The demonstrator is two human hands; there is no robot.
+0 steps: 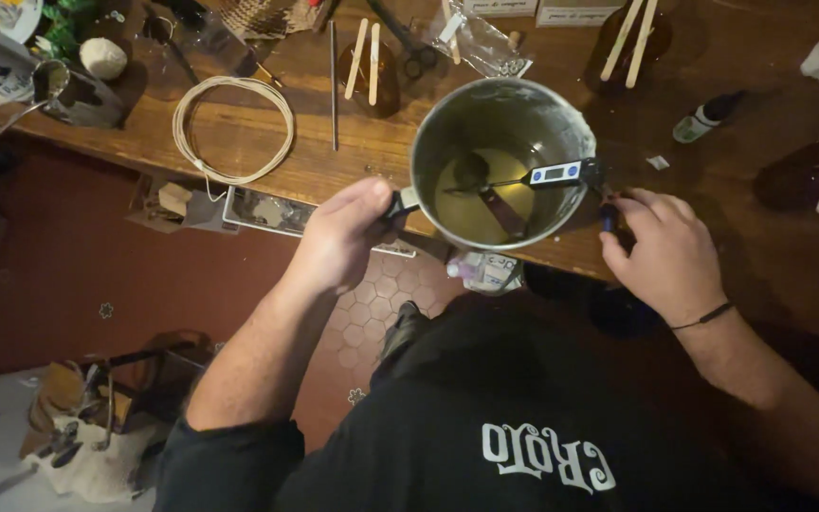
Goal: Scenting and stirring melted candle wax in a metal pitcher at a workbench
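Left hand [341,237] is wrapped tight around the dark handle [398,203] of a metal pouring pot [504,161], fingers curled shut, thumb on top. The pot sits at the near edge of the wooden desk [239,142], roughly mid-length, its bottom partly overhanging that edge as far as I can tell. Right hand [667,251] is just beside the pot's right side, fingers pinched on a small dark vial [609,218].

The pot is a thin-walled steel cylinder, cloudy film on the inside, with a pool of yellowish liquid [481,194] at the bottom. I'd guess it's stiff and not that heavy, but sloshy and maybe hot, so the handle is the place to grab, not the wall. A digital probe thermometer [556,173] lies across the rim with its tip in the liquid; it looks loose and could slide off if the pot tips.

Further out: a coil of pale cord [234,130] toward the left, brown glass jars with flat wooden sticks [365,59] laid across them along the back, scissors [409,47], a small dropper bottle [703,118] on the right.
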